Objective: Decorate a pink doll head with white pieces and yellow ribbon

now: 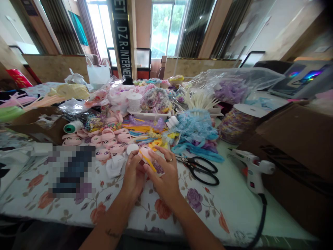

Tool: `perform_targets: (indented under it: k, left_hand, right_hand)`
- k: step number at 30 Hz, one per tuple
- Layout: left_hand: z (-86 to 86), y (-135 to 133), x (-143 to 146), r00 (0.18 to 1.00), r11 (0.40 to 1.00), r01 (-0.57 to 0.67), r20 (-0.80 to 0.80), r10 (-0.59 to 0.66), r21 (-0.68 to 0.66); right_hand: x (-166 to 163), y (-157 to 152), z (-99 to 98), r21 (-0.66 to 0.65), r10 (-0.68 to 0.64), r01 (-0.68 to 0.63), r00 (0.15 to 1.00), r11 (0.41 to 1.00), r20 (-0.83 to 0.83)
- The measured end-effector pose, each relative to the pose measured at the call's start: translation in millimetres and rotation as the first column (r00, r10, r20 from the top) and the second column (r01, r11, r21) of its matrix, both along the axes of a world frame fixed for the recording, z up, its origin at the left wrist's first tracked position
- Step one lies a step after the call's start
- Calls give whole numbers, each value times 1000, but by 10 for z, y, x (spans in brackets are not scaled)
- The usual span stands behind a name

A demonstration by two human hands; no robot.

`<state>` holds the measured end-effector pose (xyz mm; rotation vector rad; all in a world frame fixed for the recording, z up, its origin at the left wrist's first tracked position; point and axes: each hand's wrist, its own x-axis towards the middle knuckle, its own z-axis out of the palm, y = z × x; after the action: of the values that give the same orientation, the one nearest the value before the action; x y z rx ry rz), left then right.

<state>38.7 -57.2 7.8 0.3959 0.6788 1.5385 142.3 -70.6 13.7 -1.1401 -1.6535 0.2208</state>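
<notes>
In front of my chest, both hands meet over a small pink doll head with a yellow strip running across it. My left hand grips the head from the left, fingers curled round it. From the other side, my right hand pinches the yellow strip between thumb and fingers. Several similar pink doll heads with drawn eyes lie just beyond my left hand. A white cloth piece sits beside my left wrist. Black-handled scissors rest to the right of my right hand.
A white glue gun with its cable stands at the right, near a large cardboard box. Blue ruffled yarn, a thread spool and a ribbon reel crowd the back. A pixelated patch covers something at left.
</notes>
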Motion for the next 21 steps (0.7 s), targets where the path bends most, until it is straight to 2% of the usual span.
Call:
perform_targets:
  k: [4,7,12,21]
  left_hand:
    - [2,18,-4,1000,999,2,18,-3,44]
    - [-8,27,-8,999,998,-3,39,1,56]
    - [-15,36,-14,995,1000,-5,102,3,26]
    - [30,38,-9,995,1000,13,102,-13,-1]
  right_hand:
    - [-7,-28,6,77,-85,89,995,993,-53]
    - [-21,-40,9,96,-93,99,994,990,-64]
    - [-41,-41,18,12,-70,71,992,997,-109]
    - [-18,7,-6,-138,-78,50,976,989,-203]
